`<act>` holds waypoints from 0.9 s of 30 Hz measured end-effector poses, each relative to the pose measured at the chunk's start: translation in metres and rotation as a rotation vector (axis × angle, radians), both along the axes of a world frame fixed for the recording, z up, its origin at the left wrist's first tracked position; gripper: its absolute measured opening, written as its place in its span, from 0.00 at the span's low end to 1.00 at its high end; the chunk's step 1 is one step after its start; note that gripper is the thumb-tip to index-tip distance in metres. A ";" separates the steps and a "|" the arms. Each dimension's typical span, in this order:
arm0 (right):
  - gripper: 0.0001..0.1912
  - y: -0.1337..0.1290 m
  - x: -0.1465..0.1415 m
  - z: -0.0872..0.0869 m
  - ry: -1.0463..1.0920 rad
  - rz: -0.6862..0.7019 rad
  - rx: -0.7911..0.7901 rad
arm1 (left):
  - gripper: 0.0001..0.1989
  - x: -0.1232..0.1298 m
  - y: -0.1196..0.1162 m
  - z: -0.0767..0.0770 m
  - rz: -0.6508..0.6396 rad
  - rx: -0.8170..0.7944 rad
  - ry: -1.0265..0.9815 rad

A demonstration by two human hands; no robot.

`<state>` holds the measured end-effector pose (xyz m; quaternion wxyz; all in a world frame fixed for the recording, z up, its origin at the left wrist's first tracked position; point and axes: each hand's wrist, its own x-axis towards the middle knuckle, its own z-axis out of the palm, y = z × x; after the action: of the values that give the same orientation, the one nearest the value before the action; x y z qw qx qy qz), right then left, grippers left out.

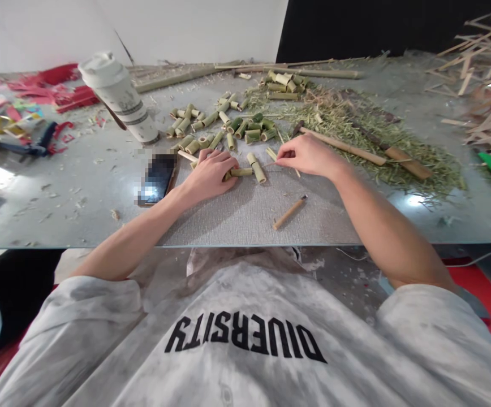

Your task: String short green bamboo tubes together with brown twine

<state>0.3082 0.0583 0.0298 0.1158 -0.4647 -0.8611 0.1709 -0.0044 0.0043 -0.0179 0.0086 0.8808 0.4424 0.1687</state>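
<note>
My left hand (212, 170) rests on the mat with its fingers curled over a short bamboo piece (242, 172), whose end sticks out to the right. Against that end lies a second bamboo piece (257, 167), set crosswise. My right hand (309, 155) is closed in a pinch just right of these pieces. A thin strand seems to run from its fingertips toward the crosswise piece; its kind is too fine to make out. Thin bamboo slivers (297, 172) lie below the right fingers. Closer to me is a small wooden-handled tool (290, 212) with a dark metal tip.
Many cut bamboo pieces (205, 120) lie beyond my hands. A hammer (343, 146) and a broad blade tool (409, 162) rest on green shavings (356, 121). A phone (159, 178) and a tall lidded cup (120, 99) stand left. Thin wooden sticks (489, 85) pile up right.
</note>
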 end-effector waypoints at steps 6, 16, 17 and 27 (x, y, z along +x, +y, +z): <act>0.06 0.011 0.017 0.005 -0.142 -0.011 -0.032 | 0.20 0.002 -0.003 0.004 -0.040 0.033 -0.004; 0.10 0.012 -0.003 -0.022 0.040 -0.156 0.211 | 0.33 0.019 -0.013 0.007 -0.435 -0.044 0.050; 0.09 0.011 -0.006 -0.024 0.025 -0.146 0.197 | 0.32 0.018 -0.013 0.008 -0.424 -0.046 0.052; 0.09 0.004 0.000 -0.004 0.174 0.032 0.032 | 0.25 0.006 -0.006 0.009 -0.391 -0.036 0.030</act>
<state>0.3079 0.0627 0.0261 0.1948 -0.4321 -0.8578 0.1987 0.0016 -0.0021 -0.0091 0.0506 0.9520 0.2659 0.1426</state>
